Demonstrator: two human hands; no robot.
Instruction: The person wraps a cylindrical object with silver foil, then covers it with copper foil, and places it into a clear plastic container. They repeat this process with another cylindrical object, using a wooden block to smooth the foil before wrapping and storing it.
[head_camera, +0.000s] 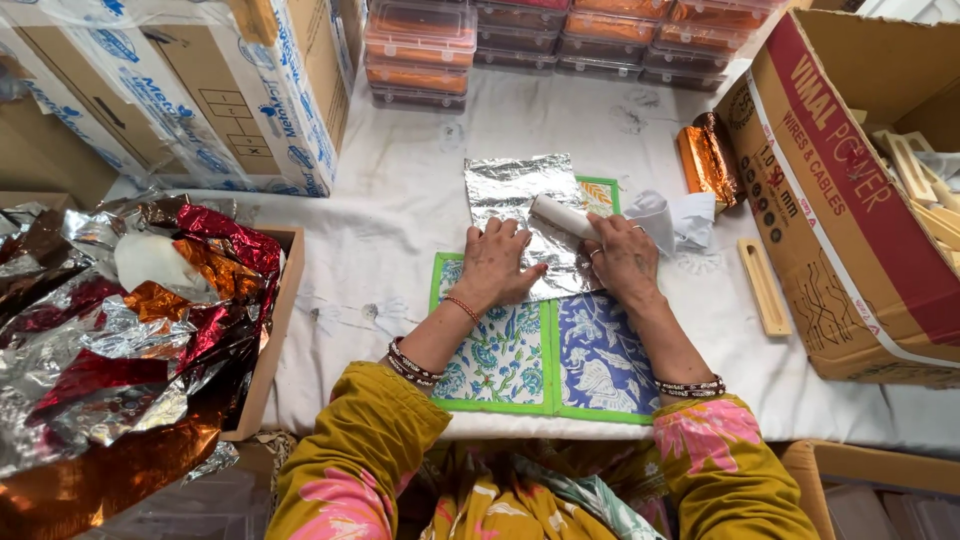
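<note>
The crinkled silver foil sheet (522, 215) lies on the green-edged floral mat (545, 360) at the tabletop's centre, the left hand (493, 265) flat and open pinning it while the right hand (625, 258) curls fingers over a small white roll (562, 217) at its one o'clock corner, so wrapping seems underway, calling next for a steady roll.

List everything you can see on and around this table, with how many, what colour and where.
Foil sheet: one, silver, table centre, under both hands.
White roll: one, on the foil, by the right fingers.
Printed mat: one, blue and green floral with green border, under the foil.
Copper foil roll: one, orange, right of centre.
White cloth: one, beside the right hand.
Wooden strip: one, pale, right.
Cardboard boxes: one at right, several upper left.
Plastic containers: many stacked, orange contents, top.
Foil scraps: heap, red, silver, copper, left tray.
Tablecloth: white.
Left hand: flat on foil.
Right hand: at roll.
</note>
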